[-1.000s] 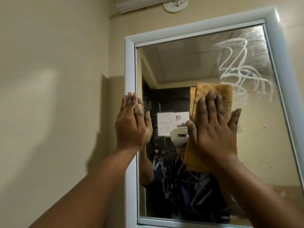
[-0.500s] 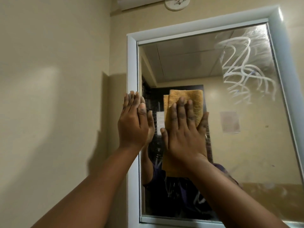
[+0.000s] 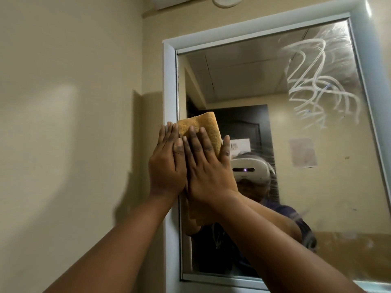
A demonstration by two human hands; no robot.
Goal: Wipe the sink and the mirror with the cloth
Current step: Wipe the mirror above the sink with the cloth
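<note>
I see the folded orange-yellow textured cloth (image 3: 203, 127) pressed flat against the glass of the rectangular wall mirror with a pale blue-white frame (image 3: 264, 115), right at its left edge, about halfway up. My right hand (image 3: 208, 166) lies over the cloth with fingers straight and spread, palm pushing it onto the glass; only the cloth's upper part shows above the fingertips. My left hand (image 3: 167, 166) is flat too, fingers straight and together, resting on the mirror's left frame strip (image 3: 169, 85) just beside the cloth, its thumb side touching my right hand. In the upper right of the glass I see looping white smear streaks (image 3: 317, 81). A small squarish pale patch (image 3: 303, 152) sits on the glass below them. The beige painted wall (image 3: 63, 123) runs to the left, and a round white fitting (image 3: 227, 0) is above the mirror.
</note>
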